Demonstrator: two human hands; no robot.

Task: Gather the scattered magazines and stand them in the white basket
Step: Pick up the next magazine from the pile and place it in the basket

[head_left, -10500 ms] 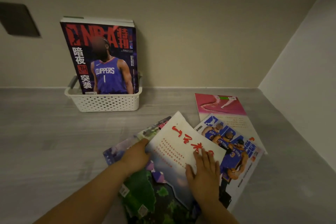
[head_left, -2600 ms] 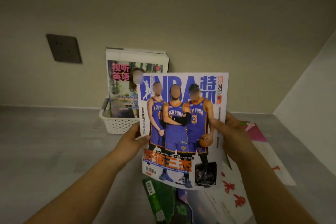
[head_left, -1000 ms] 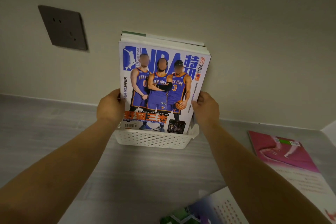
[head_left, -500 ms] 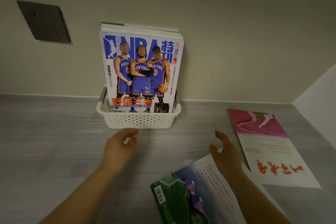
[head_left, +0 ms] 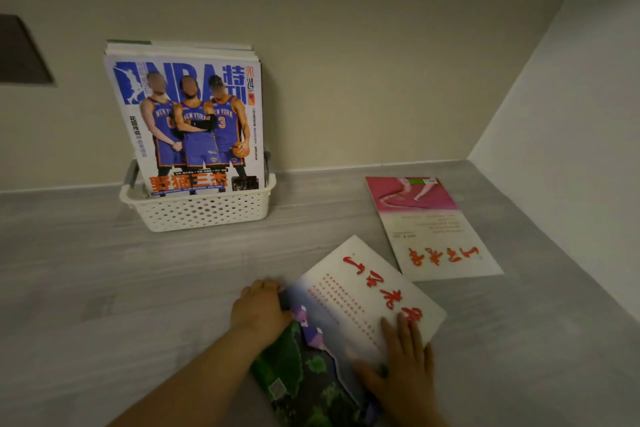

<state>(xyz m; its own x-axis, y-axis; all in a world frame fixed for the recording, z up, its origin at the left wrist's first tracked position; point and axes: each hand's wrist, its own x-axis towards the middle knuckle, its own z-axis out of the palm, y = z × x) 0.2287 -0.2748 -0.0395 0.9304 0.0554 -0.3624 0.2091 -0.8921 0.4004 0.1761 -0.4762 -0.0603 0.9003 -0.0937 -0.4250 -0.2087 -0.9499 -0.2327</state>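
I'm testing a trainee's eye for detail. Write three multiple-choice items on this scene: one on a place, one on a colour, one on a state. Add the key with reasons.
1. Where is the basketball magazine?
A. Flat on the table.
B. Standing at the front of the white basket.
C. Leaning on the side wall.

2. What colour is the top band of the magazine lying farthest right?
A. Green.
B. Yellow.
C. Pink.

3. How does the right hand meet the red-lettered magazine?
A. It rests flat on the cover.
B. It hovers high above it.
C. It holds it up in the air.

Key:
1 B, it stands upright inside the basket with its cover facing the camera.
2 C, a pink band crosses its far end.
3 A, the hand lies open on the cover, and the magazine lies flat.
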